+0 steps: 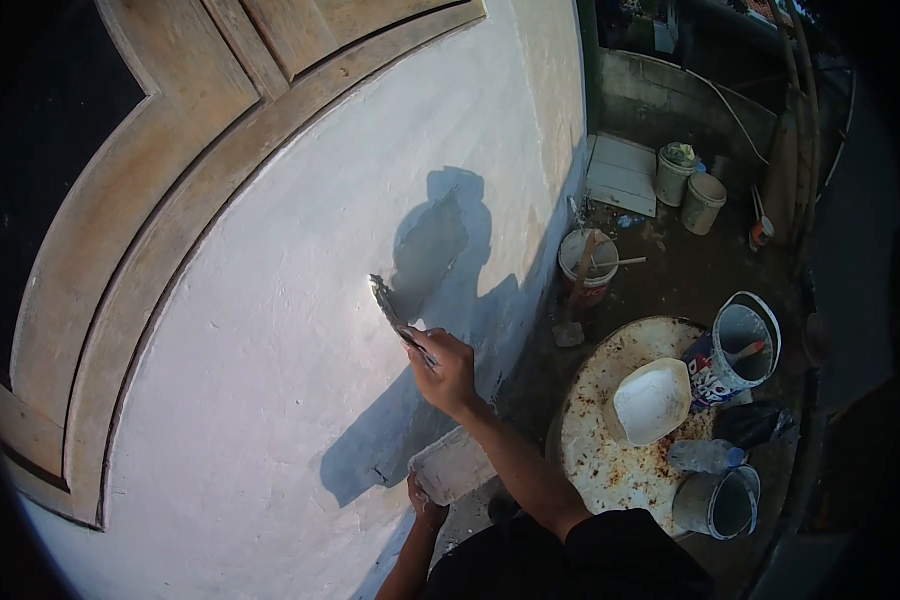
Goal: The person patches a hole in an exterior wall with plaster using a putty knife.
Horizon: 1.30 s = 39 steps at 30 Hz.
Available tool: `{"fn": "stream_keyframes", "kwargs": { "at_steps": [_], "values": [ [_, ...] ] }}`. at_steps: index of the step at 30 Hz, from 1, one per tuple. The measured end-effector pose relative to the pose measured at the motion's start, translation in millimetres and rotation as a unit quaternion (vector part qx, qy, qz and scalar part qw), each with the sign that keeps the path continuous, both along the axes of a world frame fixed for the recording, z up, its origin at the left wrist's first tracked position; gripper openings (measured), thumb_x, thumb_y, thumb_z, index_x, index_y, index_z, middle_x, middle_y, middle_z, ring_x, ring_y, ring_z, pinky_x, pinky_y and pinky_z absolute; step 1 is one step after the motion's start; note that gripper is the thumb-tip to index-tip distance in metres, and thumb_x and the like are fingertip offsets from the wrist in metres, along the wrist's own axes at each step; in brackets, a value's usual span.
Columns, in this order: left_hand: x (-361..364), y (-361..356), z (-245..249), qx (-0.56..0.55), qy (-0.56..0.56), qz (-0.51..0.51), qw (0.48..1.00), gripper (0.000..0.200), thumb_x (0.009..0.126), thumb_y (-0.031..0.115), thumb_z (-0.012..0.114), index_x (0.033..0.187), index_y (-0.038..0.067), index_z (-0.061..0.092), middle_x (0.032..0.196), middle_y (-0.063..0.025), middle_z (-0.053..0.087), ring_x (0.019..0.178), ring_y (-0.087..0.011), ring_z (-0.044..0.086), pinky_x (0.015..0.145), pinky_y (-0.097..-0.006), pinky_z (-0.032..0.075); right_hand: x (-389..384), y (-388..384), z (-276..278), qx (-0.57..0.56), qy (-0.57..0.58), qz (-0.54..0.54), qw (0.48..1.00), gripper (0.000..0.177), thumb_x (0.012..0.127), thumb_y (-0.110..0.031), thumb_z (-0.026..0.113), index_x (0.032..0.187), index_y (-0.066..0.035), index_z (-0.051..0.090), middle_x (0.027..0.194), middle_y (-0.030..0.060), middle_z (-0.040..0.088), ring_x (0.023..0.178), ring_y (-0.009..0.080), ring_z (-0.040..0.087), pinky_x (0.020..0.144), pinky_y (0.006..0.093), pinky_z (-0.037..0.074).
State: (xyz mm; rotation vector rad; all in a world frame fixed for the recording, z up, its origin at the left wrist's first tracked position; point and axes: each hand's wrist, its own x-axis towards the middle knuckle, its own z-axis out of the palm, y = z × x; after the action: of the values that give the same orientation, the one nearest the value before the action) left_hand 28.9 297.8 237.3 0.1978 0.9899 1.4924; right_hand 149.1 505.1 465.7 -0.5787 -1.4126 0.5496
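Note:
My right hand [444, 372] is closed around the handle of a putty knife [388, 308]. The knife's blade is at the white wall [270, 330], by a grey patch [430, 250] partly covered by the shadow of my head. Lower down, my left hand [428, 502] grips the edge of a shallow, whitish, putty-smeared tray [452, 467]. My right forearm passes in front of the tray's right end, and what lies inside it I cannot make out.
A wooden frame [170, 230] borders the wall on the left. On the right, a rusty round table [590, 420] holds a white tub [652, 402], paint buckets [742, 345] and a plastic bottle [705, 456]. Another bucket [588, 262] stands on the floor by the wall.

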Motion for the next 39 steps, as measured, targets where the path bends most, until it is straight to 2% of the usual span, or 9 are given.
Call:
{"fn": "stream_keyframes", "kwargs": {
  "at_steps": [9, 10, 13, 15, 20, 27, 31, 35, 39],
  "values": [
    [5, -4, 4, 0.002, 0.009, 0.007, 1.000, 0.058, 0.095, 0.052, 0.035, 0.135, 0.011, 0.048, 0.130, -0.0101, 0.056, 0.121, -0.0307, 0.052, 0.105, -0.0467, 0.040, 6, -24, -7, 0.013, 0.013, -0.024, 1.000, 0.026, 0.081, 0.006, 0.064, 0.106, 0.000, 0.067, 0.087, 0.0140, 0.068, 0.075, 0.0260, 0.067, 0.066, 0.0332, 0.053],
    [1, -4, -4, 0.014, 0.014, 0.007, 1.000, 0.058, 0.095, 0.052, 0.034, 0.135, 0.011, 0.048, 0.131, -0.0102, 0.056, 0.121, -0.0309, 0.052, 0.105, -0.0468, 0.039, 12, -21, -11, -0.069, 0.037, -0.022, 0.997, 0.021, 0.082, 0.003, 0.064, 0.102, 0.001, 0.068, 0.088, 0.0147, 0.068, 0.076, 0.0264, 0.068, 0.068, 0.0323, 0.052],
    [-4, -10, -1, 0.028, -0.010, 0.018, 0.999, 0.058, 0.095, 0.051, 0.034, 0.135, 0.011, 0.048, 0.131, -0.0103, 0.056, 0.121, -0.0311, 0.052, 0.105, -0.0474, 0.040, 41, 38, -47, -0.200, 0.129, -0.073, 0.969, 0.018, 0.086, -0.002, 0.064, 0.103, 0.003, 0.066, 0.089, 0.0122, 0.070, 0.080, 0.0133, 0.065, 0.069, 0.0269, 0.050],
    [-4, -18, 6, 0.022, -0.022, 0.030, 0.999, 0.058, 0.095, 0.051, 0.034, 0.135, 0.011, 0.048, 0.130, -0.0103, 0.056, 0.121, -0.0311, 0.052, 0.105, -0.0477, 0.040, 59, 80, -61, -0.137, 0.180, -0.116, 0.967, 0.018, 0.090, -0.003, 0.062, 0.104, 0.007, 0.064, 0.089, 0.0042, 0.067, 0.079, 0.0071, 0.057, 0.073, 0.0228, 0.047],
    [-11, -29, -4, 0.007, -0.012, 0.032, 0.999, 0.060, 0.095, 0.052, 0.034, 0.136, 0.011, 0.047, 0.131, -0.0103, 0.055, 0.122, -0.0317, 0.052, 0.105, -0.0480, 0.039, 57, 160, -105, -0.131, 0.166, -0.100, 0.972, 0.021, 0.089, 0.003, 0.059, 0.109, 0.008, 0.063, 0.093, 0.0095, 0.070, 0.086, 0.0113, 0.064, 0.078, 0.0240, 0.049],
    [-15, -33, -7, -0.017, -0.035, 0.033, 0.999, 0.059, 0.095, 0.052, 0.034, 0.136, 0.011, 0.047, 0.131, -0.0112, 0.055, 0.122, -0.0327, 0.052, 0.104, -0.0485, 0.040, 8, 62, -63, -0.207, 0.059, -0.013, 0.976, 0.021, 0.087, -0.001, 0.063, 0.105, 0.010, 0.063, 0.093, 0.0161, 0.071, 0.089, 0.0156, 0.068, 0.072, 0.0265, 0.052],
    [-18, -29, -10, -0.010, -0.028, 0.012, 0.999, 0.057, 0.094, 0.050, 0.036, 0.134, 0.011, 0.049, 0.131, -0.0113, 0.055, 0.121, -0.0323, 0.052, 0.104, -0.0478, 0.040, -20, -16, -47, -0.120, 0.030, 0.010, 0.992, 0.021, 0.084, -0.002, 0.067, 0.104, 0.004, 0.067, 0.081, 0.0147, 0.067, 0.073, 0.0247, 0.068, 0.064, 0.0315, 0.052],
    [-19, -29, -13, -0.016, -0.052, 0.001, 0.999, 0.055, 0.094, 0.049, 0.036, 0.133, 0.012, 0.050, 0.131, -0.0112, 0.056, 0.120, -0.0305, 0.053, 0.103, -0.0463, 0.042, -44, -80, -33, -0.023, 0.005, 0.011, 1.000, 0.024, 0.080, 0.001, 0.068, 0.104, 0.002, 0.067, 0.083, 0.0147, 0.067, 0.073, 0.0268, 0.066, 0.063, 0.0338, 0.052],
    [-18, -28, -7, 0.003, -0.059, 0.004, 0.998, 0.054, 0.095, 0.047, 0.035, 0.133, 0.011, 0.050, 0.130, -0.0104, 0.056, 0.120, -0.0291, 0.054, 0.103, -0.0457, 0.042, -27, -95, -30, -0.056, 0.014, -0.001, 0.998, 0.024, 0.082, -0.001, 0.068, 0.105, 0.001, 0.067, 0.082, 0.0139, 0.066, 0.072, 0.0251, 0.066, 0.064, 0.0324, 0.051]
  ]
}}
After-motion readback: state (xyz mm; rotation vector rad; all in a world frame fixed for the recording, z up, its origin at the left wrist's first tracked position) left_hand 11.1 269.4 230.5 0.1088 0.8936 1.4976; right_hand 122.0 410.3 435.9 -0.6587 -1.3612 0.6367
